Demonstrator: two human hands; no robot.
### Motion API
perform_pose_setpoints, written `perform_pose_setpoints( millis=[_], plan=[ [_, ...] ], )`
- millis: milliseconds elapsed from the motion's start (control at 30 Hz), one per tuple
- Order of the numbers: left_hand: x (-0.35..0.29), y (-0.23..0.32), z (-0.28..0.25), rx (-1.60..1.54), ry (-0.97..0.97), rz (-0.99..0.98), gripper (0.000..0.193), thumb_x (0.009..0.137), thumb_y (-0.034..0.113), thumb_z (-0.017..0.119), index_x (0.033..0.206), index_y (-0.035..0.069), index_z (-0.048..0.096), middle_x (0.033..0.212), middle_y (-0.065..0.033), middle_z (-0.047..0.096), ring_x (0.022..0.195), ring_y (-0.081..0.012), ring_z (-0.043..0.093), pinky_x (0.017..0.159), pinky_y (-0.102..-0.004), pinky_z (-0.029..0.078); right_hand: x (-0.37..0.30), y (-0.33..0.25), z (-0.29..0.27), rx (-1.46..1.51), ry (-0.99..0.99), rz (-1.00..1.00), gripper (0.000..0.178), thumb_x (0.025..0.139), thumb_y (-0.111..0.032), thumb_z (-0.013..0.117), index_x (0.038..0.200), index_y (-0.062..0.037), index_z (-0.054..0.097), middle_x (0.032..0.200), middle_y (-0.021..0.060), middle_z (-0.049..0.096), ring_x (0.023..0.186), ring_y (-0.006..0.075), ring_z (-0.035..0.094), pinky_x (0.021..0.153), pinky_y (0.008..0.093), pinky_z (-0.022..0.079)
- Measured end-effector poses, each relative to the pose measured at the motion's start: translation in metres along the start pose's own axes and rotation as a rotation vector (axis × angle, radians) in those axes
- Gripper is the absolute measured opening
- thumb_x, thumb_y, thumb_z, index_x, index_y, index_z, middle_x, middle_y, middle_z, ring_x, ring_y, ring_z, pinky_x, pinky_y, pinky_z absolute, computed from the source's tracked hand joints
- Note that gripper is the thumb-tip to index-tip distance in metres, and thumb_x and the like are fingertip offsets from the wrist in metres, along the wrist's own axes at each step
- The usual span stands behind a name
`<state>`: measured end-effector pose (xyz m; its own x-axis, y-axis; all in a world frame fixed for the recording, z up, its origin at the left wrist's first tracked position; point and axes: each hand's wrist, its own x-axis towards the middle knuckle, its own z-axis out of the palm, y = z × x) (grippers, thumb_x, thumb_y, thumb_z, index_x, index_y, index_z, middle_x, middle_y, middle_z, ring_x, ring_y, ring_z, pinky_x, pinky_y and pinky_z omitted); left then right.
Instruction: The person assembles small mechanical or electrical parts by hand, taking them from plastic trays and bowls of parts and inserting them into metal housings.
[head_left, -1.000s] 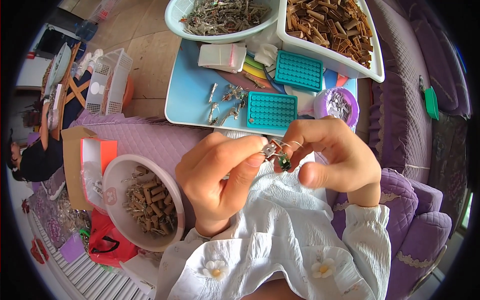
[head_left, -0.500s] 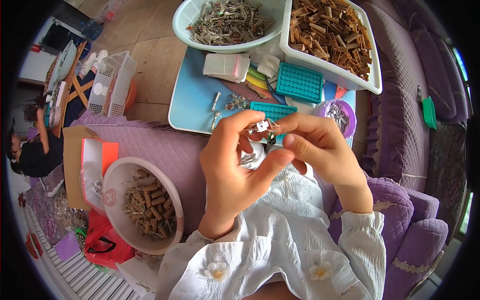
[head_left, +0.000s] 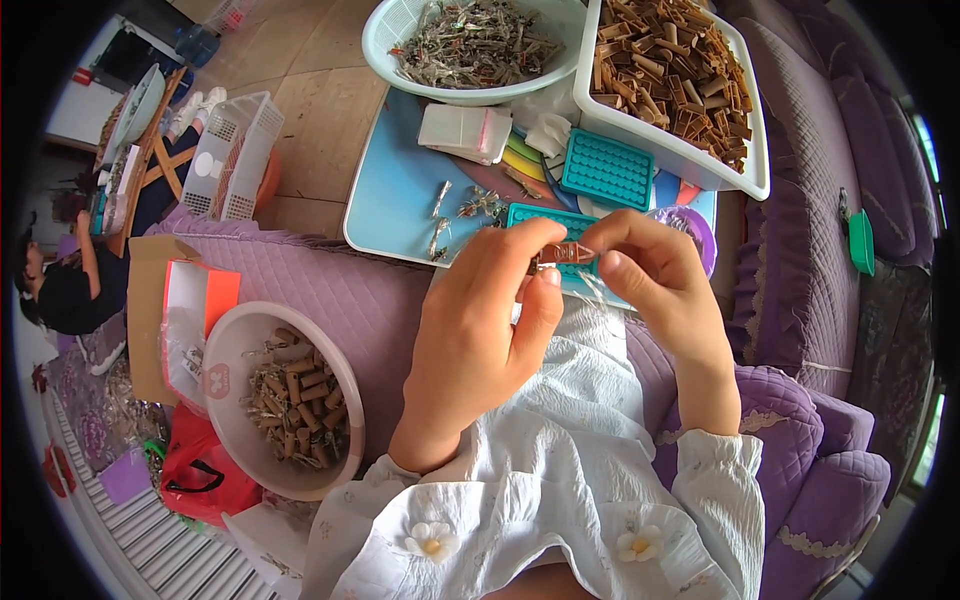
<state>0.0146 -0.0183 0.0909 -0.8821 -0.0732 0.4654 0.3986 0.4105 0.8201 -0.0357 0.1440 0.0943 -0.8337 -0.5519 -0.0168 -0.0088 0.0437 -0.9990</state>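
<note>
brown piece (head_left: 566, 253) turned, long axis left-to-right

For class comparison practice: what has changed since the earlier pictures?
The left hand has moved forward and rightward since the first picture, now overlapping the lower teal tray in view. The small part in its grip has turned to show more brown; the right hand has shifted left, closing in on that part. The upper teal tray and tube-filled basin stayed put.

Fisheye view from the head, facing down, near over white garment (head_left: 540, 465), blue table (head_left: 376, 205) beyond
</note>
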Motion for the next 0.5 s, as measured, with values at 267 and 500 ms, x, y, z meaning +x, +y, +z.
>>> perform_pose_setpoints(
  millis=[267, 500],
  plan=[
    [0.0, 0.006, 0.0, 0.075, -0.042, 0.084, 0.03, 0.075, 0.0, 0.054, 0.105, 0.004, 0.052, 0.078, -0.01, 0.054, 0.063, -0.0229, 0.053, 0.054, -0.0318, 0.043, 0.005, -0.001, 0.009, 0.032, 0.04, -0.214, 0.03, 0.076, -0.013, 0.065, 0.097, 0.0029, 0.049, 0.076, 0.0064, 0.059, 0.069, 0.0098, 0.058, 0.061, 0.0215, 0.047],
    [-0.002, 0.003, 0.008, -0.054, 0.027, -0.018, 0.028, 0.078, 0.003, 0.054, 0.106, 0.003, 0.052, 0.081, -0.0106, 0.058, 0.055, -0.0185, 0.053, 0.051, -0.0274, 0.043, 0.002, -0.003, 0.015, -0.164, 0.191, -0.292, 0.018, 0.073, -0.004, 0.065, 0.084, 0.0041, 0.055, 0.075, 0.01, 0.062, 0.068, 0.0132, 0.062, 0.059, 0.023, 0.049]
  ],
)
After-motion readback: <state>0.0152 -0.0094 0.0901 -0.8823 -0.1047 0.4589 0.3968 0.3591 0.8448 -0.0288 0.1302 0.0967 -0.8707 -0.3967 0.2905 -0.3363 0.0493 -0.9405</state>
